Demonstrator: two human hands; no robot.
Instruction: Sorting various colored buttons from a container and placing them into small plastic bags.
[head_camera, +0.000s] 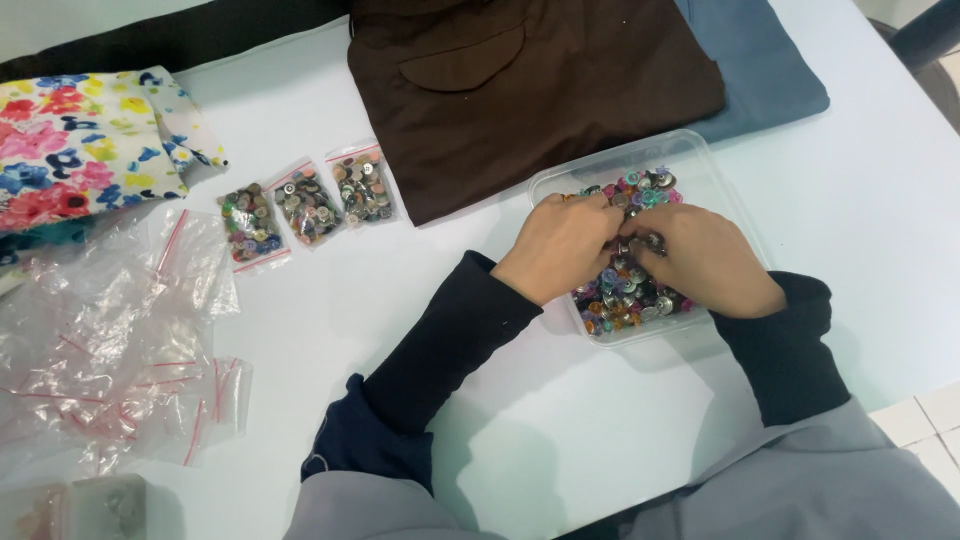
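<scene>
1. You've got both hands down in the tub (700, 160), the clear plastic one at about 2 o'clock on the tabletop (860, 230). It's full of mixed-colour buttons (625, 290).
2. Left hand (560, 245) is curled, fingertips buried in the pile. Right hand (705, 255) is curled too, and the two meet in the middle over a few buttons. Looks like you're pinching some between them, but which fingers hold what I can't tell.
3. My read: you're at the picking-through stage, gathering a small batch out of the tub.
4. Three filled bags (305, 205) sit in a row at 10 o'clock, and a heap of empty bags (110, 330) lies at 8 o'clock. A next move that way would want a firm pinch and a reach across with the left hand.
5. Room: the stretch between the tub and the bags is bare, so that's your lane.
6. Edges: the brown cloth (520, 90) lies just beside the tub's far-left corner, and the tabletop edge is close at 4 o'clock. Floral cloth (80, 140) is well apart at 10 o'clock.
</scene>
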